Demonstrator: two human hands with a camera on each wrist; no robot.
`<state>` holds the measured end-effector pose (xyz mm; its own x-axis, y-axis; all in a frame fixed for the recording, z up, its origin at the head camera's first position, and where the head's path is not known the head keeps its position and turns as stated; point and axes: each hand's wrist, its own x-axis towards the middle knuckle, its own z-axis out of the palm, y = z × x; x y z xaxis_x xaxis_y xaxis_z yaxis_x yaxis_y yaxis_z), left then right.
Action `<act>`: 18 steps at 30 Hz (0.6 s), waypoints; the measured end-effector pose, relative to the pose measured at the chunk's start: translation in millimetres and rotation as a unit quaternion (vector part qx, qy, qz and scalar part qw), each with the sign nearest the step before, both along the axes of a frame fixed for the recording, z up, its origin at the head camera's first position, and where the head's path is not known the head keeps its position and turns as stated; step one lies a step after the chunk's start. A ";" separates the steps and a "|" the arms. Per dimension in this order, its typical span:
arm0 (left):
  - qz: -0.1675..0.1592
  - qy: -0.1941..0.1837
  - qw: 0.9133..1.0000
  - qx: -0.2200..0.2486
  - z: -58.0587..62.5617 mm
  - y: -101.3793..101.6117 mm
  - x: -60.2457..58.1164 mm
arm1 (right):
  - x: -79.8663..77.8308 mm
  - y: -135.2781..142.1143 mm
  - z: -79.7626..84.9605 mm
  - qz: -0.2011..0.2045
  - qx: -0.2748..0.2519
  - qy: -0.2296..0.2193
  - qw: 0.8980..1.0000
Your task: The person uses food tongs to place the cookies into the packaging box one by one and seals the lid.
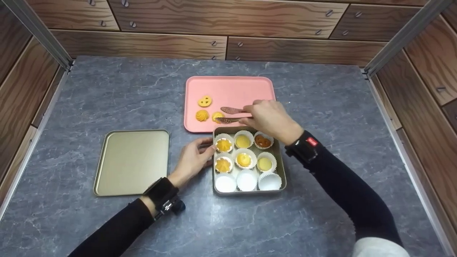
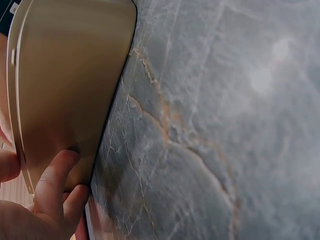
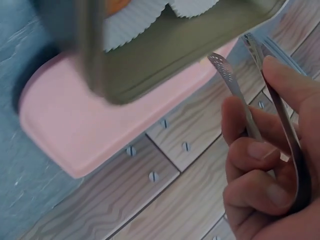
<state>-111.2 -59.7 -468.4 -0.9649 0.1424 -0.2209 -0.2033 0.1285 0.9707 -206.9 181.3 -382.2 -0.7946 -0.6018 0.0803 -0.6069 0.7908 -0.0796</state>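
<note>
My right hand (image 1: 273, 119) grips metal tongs (image 1: 232, 110) over a pink tray (image 1: 246, 85). Their perforated tips stand apart on either side of a round piped cookie (image 1: 217, 115). In the right wrist view, the fingers curl round the tongs' arms. My left hand (image 1: 191, 159) holds the left wall of a square gold tin (image 1: 250, 193), thumb at the rim and fingertips against the outside, as the left wrist view shows. Inside the tin, several paper cups hold cookies, such as a star-shaped cookie (image 1: 223, 145). Three bare white paper cups (image 1: 246, 180) line its near side.
On the tray's left part lie a pretzel-shaped cookie (image 1: 205, 101) and a swirled cookie (image 1: 202, 115). A flat gold lid (image 1: 132, 162) rests on the grey marbled table (image 1: 314, 92), left of the tin. Wood-patterned walls (image 1: 228, 18) border the table.
</note>
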 end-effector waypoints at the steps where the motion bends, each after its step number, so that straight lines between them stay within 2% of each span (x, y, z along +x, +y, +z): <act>1: 0.000 0.000 1.000 -0.002 0.1 -0.2 0.0 | -1.1 -4.1 -1.4 -0.001 0.007 0.000 1.000; 7: -0.004 -0.002 1.000 -0.004 0.1 -1.0 0.5 | -3.5 -20.0 -8.9 -0.016 0.040 0.009 0.999; 12: -0.003 0.002 1.000 -0.008 -0.5 -1.1 0.8 | -4.5 -25.3 -11.3 -0.026 0.044 0.013 0.999; 18: -0.003 0.005 1.000 -0.008 0.2 -1.1 -0.3 | -9.2 -25.6 -11.6 -0.039 0.048 -0.006 0.998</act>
